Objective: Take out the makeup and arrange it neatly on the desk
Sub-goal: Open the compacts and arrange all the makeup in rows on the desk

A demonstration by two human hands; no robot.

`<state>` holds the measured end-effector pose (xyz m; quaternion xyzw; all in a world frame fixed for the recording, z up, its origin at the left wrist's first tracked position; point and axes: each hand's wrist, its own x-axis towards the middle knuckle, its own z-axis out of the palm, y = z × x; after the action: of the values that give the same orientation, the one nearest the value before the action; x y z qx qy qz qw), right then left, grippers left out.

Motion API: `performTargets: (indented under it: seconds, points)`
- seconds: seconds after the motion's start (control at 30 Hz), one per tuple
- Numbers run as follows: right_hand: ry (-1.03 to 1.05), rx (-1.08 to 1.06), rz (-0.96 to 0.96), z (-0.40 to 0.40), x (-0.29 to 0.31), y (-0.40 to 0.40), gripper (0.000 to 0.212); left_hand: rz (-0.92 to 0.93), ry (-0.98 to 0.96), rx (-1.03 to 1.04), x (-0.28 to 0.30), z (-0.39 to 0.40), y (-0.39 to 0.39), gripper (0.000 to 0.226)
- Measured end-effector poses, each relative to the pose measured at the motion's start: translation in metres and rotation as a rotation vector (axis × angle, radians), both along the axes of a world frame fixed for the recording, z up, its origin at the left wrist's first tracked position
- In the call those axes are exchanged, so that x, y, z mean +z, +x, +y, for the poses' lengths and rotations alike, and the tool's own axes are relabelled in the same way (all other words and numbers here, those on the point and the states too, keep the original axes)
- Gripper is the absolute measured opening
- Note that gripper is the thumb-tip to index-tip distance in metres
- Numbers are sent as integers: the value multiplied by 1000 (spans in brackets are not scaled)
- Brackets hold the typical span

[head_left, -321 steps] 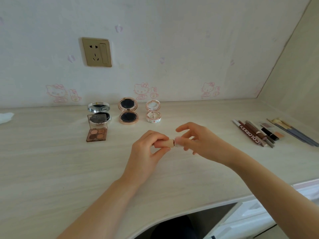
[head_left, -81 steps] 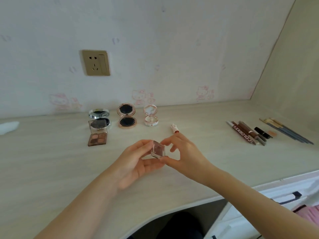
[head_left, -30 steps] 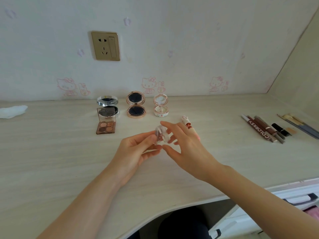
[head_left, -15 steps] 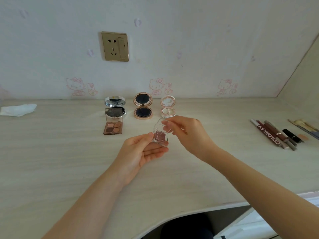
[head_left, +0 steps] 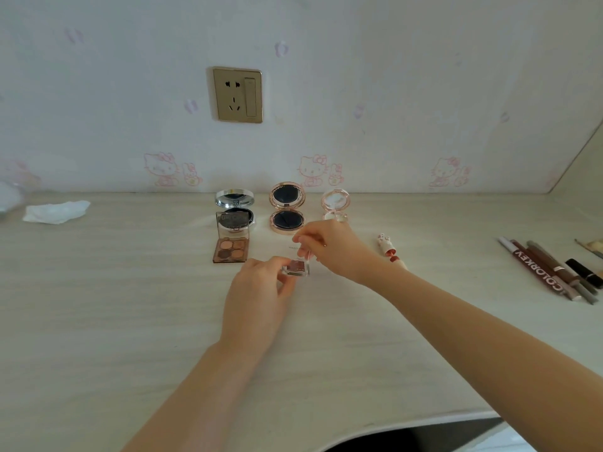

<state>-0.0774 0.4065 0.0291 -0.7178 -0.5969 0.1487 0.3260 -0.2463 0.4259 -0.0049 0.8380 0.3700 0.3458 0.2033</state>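
Setting a small clear square eyeshadow pot [head_left: 296, 267] on the pale wooden desk [head_left: 130, 321], below the rose-gold round compact [head_left: 287, 208]

The left hand [head_left: 257, 291] pinches its base; the right hand [head_left: 329, 247] pinches the raised clear lid; it looks light, rigid, slick acrylic with a fragile hinge and powder; best held by the base's side walls, beside the brown four-pan palette [head_left: 231, 244].

Left hand [head_left: 257, 288] and right hand [head_left: 336, 246], fingers curled, pinching
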Motion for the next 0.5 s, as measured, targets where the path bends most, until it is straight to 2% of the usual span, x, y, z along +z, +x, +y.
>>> performTargets:
  seconds: [0.3,0.5]
  points:
    - [-13,36,-74,19,-6,3,20,184,69,31,-6,4,3,32]
    - [-3,36,-151,34,-6,7,21,316,155,-20,-9,2,8,40]
